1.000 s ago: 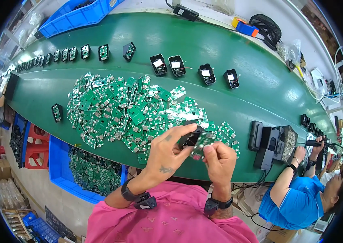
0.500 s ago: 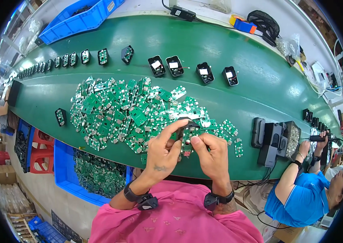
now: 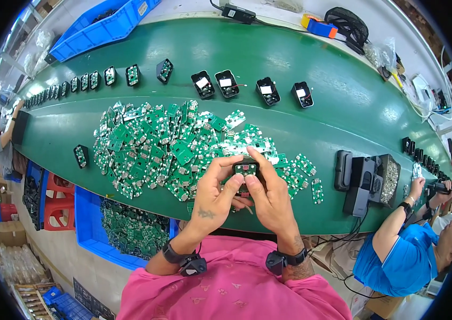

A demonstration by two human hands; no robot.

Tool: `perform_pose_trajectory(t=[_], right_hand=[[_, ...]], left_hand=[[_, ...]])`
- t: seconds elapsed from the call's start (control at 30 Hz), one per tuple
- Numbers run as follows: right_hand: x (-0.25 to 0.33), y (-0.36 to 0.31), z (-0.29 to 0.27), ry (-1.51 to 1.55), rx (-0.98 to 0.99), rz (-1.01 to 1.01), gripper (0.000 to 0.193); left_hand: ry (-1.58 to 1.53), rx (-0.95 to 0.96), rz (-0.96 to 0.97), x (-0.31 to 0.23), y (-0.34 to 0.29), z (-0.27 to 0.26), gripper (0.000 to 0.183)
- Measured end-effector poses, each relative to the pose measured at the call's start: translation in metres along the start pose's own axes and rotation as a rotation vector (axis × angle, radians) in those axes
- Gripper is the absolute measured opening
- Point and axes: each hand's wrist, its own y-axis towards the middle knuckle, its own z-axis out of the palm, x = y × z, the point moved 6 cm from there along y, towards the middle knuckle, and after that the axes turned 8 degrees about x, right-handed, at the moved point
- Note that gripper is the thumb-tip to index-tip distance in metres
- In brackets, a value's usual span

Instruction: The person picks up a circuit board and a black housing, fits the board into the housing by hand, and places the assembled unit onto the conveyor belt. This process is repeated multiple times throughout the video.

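Observation:
Between both hands, close in front of me, is a black plastic housing with a green circuit board point(image 3: 245, 169) in its open face. My left hand point(image 3: 216, 193) is closed round its left side, with the thumb on the board. My right hand point(image 3: 268, 193) grips the right side, its thumb pressing beside the other one. The fingers underneath are partly hidden. Just beyond the hands lies a large heap of loose green circuit boards point(image 3: 156, 144). Farther off stand several open black housings point(image 3: 268, 92) with white labels and wires inside.
A curving row of black housings fitted with boards point(image 3: 132, 75) runs left; one more point(image 3: 81, 156) lies left of the heap. A blue bin of boards point(image 3: 85, 224) sits below the table edge. At right are a grey-black device point(image 3: 357, 186) and a co-worker in blue point(image 3: 396, 261).
The housing has turned so its board faces up toward me. My right hand has shifted left, and both thumbs now press on the board. The co-worker at right has moved their arms.

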Motion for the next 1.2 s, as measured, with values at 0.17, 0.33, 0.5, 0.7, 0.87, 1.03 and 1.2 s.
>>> perform_pose_trajectory(t=[0.17,0.33,0.5,0.7,0.87,1.03,1.2], right_hand=[[0.001,0.001,-0.007,-0.033,0.066,0.105,0.043],[0.002,0.001,-0.007,-0.085,0.021,0.097,0.04],[0.002,0.006,-0.002,0.049,-0.014,0.102,0.036],[-0.02,0.01,0.0,0.216,-0.048,0.136,0.034],[-0.025,0.032,-0.065,0.061,-0.14,0.174,0.037],[-0.09,0.078,-0.213,-0.403,-0.465,0.203,0.034],[-0.15,0.115,-0.235,-0.713,-0.449,0.39,0.043]], left_hand=[[0.033,0.031,-0.08,-0.004,0.003,0.0,0.036],[0.184,0.043,-0.049,-0.003,0.007,-0.001,0.034],[0.209,0.013,0.032,-0.003,0.009,-0.002,0.032],[0.251,-0.025,0.093,-0.01,0.017,-0.003,0.03],[0.811,0.076,0.064,-0.05,0.05,-0.025,0.055],[1.572,-0.238,0.266,-0.082,0.14,-0.117,0.083],[1.633,-0.151,-0.014,-0.051,0.194,-0.142,0.087]])
